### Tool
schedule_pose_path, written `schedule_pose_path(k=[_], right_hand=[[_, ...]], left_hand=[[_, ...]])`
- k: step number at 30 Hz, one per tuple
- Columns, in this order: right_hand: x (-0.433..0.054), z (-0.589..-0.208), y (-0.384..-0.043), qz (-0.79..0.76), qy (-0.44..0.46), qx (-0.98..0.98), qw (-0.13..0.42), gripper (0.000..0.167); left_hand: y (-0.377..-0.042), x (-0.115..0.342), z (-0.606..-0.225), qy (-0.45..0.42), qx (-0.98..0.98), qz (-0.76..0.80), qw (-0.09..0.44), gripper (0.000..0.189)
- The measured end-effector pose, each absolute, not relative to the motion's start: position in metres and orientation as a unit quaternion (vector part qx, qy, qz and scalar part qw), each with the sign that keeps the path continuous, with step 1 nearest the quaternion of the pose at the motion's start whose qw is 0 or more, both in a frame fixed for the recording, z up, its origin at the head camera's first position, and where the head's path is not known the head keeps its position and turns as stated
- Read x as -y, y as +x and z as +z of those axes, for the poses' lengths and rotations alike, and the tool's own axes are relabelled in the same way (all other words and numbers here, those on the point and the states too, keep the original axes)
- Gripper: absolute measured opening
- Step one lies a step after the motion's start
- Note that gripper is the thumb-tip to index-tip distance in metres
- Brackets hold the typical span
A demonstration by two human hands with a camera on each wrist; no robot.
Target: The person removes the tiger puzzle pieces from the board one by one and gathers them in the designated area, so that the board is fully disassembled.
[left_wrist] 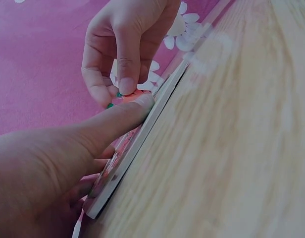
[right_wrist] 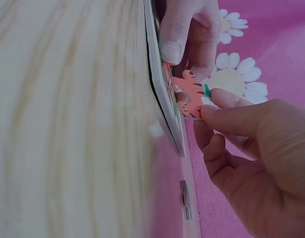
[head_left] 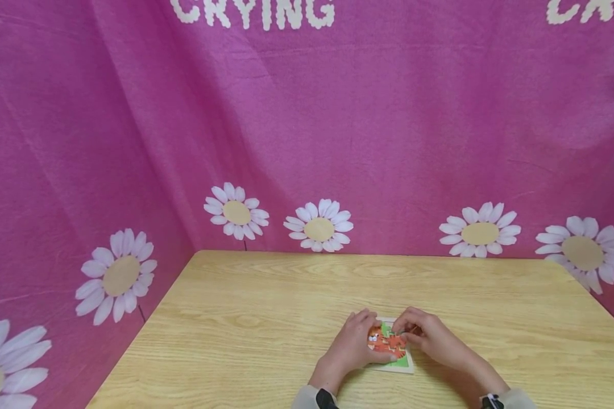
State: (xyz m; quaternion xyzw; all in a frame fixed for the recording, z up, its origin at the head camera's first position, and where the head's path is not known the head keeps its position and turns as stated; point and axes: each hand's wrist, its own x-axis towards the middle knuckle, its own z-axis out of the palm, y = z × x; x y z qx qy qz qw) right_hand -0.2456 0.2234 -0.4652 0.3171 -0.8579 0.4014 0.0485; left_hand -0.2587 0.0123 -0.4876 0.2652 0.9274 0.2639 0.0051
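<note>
A small jigsaw puzzle board (head_left: 404, 368) with a pale rim lies on the table, showing an orange striped animal on green. My left hand (head_left: 355, 343) holds it from the left, its thumb (right_wrist: 171, 49) resting on the picture face near the front and its fingers towards the far side. Over the board's right part, my right hand (head_left: 435, 335) pinches an orange puzzle piece (right_wrist: 193, 91) with black stripes and a bit of green between thumb and fingers. The piece is tilted up at the picture's surface; whether it sits in a slot I cannot tell.
The light wood-grain table (head_left: 256, 318) extends around the board on all sides. Behind its far edge and along its left side hangs a pink cloth (head_left: 378, 142) printed with white daisies and lettering.
</note>
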Motion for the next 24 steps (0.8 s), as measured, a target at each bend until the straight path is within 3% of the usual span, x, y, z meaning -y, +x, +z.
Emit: schedule_pose_path(k=[24], right_hand=[[-0.246,-0.468,-0.241,0.399,0.292,0.864,0.089,0.019]], left_hand=[[-0.256,-0.011,-0.485,0.252,-0.929,0.271,0.018,0.074]])
